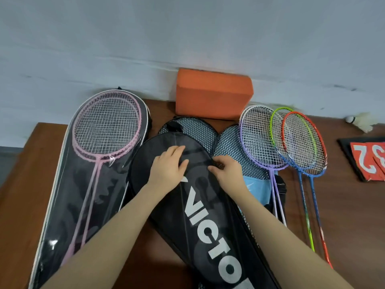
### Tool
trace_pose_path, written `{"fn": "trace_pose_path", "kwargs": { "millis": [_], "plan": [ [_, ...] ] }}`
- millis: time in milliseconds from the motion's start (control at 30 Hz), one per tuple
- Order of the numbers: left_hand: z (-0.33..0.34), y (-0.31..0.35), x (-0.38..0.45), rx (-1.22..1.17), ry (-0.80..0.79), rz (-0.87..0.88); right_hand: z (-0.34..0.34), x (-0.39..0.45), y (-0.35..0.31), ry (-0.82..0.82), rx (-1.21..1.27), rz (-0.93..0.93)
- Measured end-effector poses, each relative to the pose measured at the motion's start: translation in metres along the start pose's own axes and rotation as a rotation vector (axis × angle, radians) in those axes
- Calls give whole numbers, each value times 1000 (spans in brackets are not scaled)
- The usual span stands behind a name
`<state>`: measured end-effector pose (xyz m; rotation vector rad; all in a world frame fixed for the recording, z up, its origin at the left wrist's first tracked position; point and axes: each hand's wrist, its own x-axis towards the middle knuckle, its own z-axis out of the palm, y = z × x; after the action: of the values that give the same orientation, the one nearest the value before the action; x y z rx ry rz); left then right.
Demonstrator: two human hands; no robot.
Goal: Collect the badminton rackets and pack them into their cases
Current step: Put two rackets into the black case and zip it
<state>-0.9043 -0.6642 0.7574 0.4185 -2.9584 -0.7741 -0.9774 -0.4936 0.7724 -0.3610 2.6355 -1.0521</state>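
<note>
A black racket case (200, 205) with white lettering lies across the middle of the brown table (25, 195). My left hand (166, 165) presses flat on its wide end. My right hand (227, 172) pinches the case's right edge, where the zip seems to run. On the left, two pink rackets (106, 126) sit inside a clear-fronted case (68, 205). On the right lie two purple-and-white rackets (260, 138) and two rackets with green and orange rims (300, 140), all uncased.
Mesh-fronted blue cases (229, 147) lie under and behind the black case. An orange foam block (212, 94) stands against the wall. A shuttlecock (360, 122) and a red numbered card (368, 157) lie at the far right.
</note>
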Motion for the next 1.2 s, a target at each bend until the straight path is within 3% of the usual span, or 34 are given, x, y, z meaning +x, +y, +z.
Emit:
{"fn": "trace_pose_path", "kwargs": {
  "millis": [333, 433, 567, 800, 967, 1200],
  "plan": [
    [-35, 4, 52, -5, 297, 84, -30, -8, -35, 10, 178, -362],
    [-42, 0, 63, -86, 305, 82, -33, -1, -41, -10, 195, -426],
    [-49, -2, 72, -197, 271, 109, -36, 3, -41, -67, 251, -379],
    [-60, 3, 65, -306, 352, 193, -46, 33, -59, -103, 337, -158],
    [-69, 6, 56, -324, 434, 200, -39, 54, -88, -358, 332, -198],
    [-75, 3, 50, -280, 481, 196, -46, 58, -90, -357, 405, -143]
  ]
}}
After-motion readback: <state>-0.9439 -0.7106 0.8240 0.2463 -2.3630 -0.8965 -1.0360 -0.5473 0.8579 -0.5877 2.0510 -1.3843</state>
